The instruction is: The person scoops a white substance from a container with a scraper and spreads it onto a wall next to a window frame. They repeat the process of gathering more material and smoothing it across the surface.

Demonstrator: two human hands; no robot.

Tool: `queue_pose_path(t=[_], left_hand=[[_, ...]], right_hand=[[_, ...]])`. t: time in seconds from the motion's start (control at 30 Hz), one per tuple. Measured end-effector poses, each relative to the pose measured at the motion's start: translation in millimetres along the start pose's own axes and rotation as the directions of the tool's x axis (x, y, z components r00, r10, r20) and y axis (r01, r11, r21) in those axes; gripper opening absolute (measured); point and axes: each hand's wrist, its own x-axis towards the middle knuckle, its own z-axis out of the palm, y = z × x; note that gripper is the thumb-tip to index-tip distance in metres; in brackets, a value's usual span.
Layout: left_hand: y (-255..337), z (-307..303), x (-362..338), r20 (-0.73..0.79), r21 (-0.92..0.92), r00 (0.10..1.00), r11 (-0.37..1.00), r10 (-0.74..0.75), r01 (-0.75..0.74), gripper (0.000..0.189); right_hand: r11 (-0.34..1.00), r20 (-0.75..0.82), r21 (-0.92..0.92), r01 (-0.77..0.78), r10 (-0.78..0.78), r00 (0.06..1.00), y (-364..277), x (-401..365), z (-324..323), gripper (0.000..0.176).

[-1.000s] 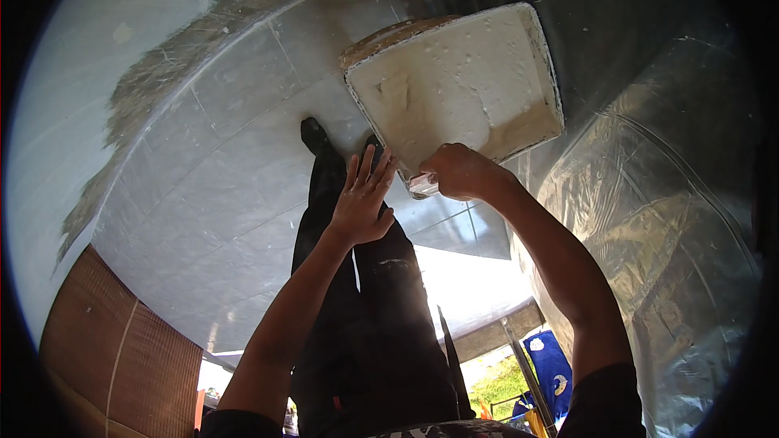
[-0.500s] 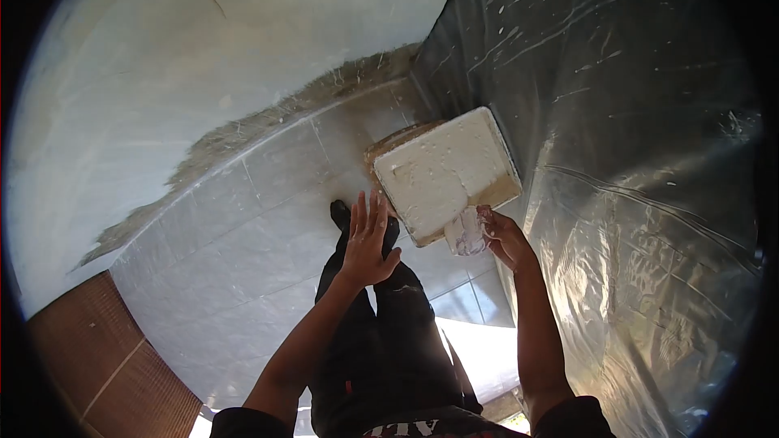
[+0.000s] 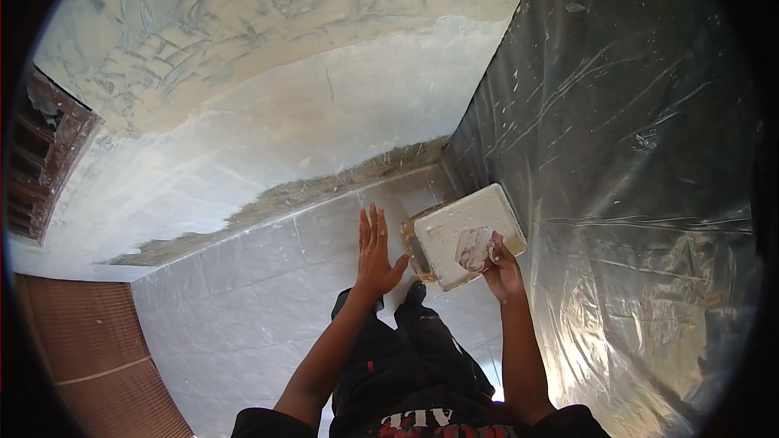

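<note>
Right hand (image 3: 503, 272) is closing its grip around a plaster-caked tool (image 3: 475, 249). It is too smeared to tell blade from pad, and the hand is holding it over the near side of the tray (image 3: 479, 211). Tray is lying low in the corner of the tiled floor (image 3: 260, 292), where the wall (image 3: 284, 113) is meeting the plastic sheet (image 3: 633, 154), and white mix is coating its bed. Left hand (image 3: 375, 255) is hanging in the air just beside the tray, grip spread, fingers straight, holding nothing and touching nothing. A dark shoe (image 3: 416, 292) is standing close under the tray's near edge. Risks, as I am judging them: the mix is looking wet, so a lump could be sliding off the tool onto the tiles or the shoe if the wrist is tilting. The coated handle could be slipping in the fingers for the same reason. The tray is showing a brown edge on its left side and may be sitting unevenly, so a hard press at one rim could be rocking it and spilling mix. The person is leaning far down with the free hand bracing on nothing, while glossy tiles and loose sheet are lying underfoot, so a splash there could be making the footing slick. A careless swing could also be smearing the sheet or the fresh wall.
</note>
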Motion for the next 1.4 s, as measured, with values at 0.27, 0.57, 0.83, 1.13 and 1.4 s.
queue_pose_path(t=[0.27, 0.57, 0.83, 1.13, 1.4], left_hand=[[-15, -59, 19, -0.018, -0.007, 0.997, 0.997, 0.080, -0.080, 0.108], [-56, -187, 50, -0.073, 0.120, 0.975, 0.972, 0.211, -0.201, 0.106], [-56, -257, 90, -0.213, 0.225, 0.924, 0.936, 0.318, -0.270, 0.101], [-22, -324, 166, -0.387, 0.374, 0.801, 0.872, 0.456, -0.316, 0.099], [21, -379, 238, -0.526, 0.485, 0.584, 0.782, 0.619, -0.392, 0.095]], right_hand=[[0.996, 0.036, 0.037, 0.083, -0.084, 0.996, 11, 14, 78, 0.056], [0.965, 0.094, 0.211, 0.153, -0.176, 0.980, 45, 56, 223, 0.067], [0.957, 0.178, 0.247, 0.149, -0.196, 0.964, 39, 99, 338, 0.068], [0.936, 0.396, 0.315, 0.155, -0.278, 0.875, -26, 140, 463, 0.063], [0.900, 0.585, 0.302, 0.313, -0.434, 0.685, -108, 154, 557, 0.056]])
